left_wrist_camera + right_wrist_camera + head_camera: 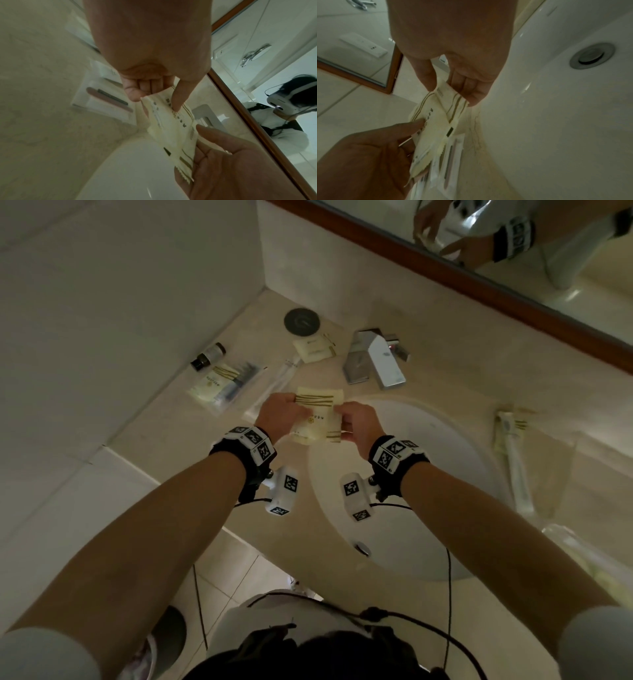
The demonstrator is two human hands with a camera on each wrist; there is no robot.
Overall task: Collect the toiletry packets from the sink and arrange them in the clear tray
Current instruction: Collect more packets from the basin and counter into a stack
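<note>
Both hands hold a small stack of cream toiletry packets (317, 419) with gold stripes above the counter, at the far left rim of the white sink (404, 508). My left hand (291, 409) pinches the stack's left edge between thumb and fingers (154, 100). My right hand (356, 422) pinches the right edge (452, 93). The packets (171, 128) fan out slightly between the hands. The left wrist view has the right hand (214, 155) below, and the right wrist view has the left hand (393, 142) below the packets (435, 121). I cannot make out a clear tray for certain.
On the counter lie a clear packet with a pink file (106, 98), a larger packet (222, 385), a dark bottle (207, 356), soap packets (313, 349), a round dark disc (302, 320) and a toothbrush packet (510, 436). The chrome tap (373, 357) stands behind the sink, with the drain (592, 56) in its bowl.
</note>
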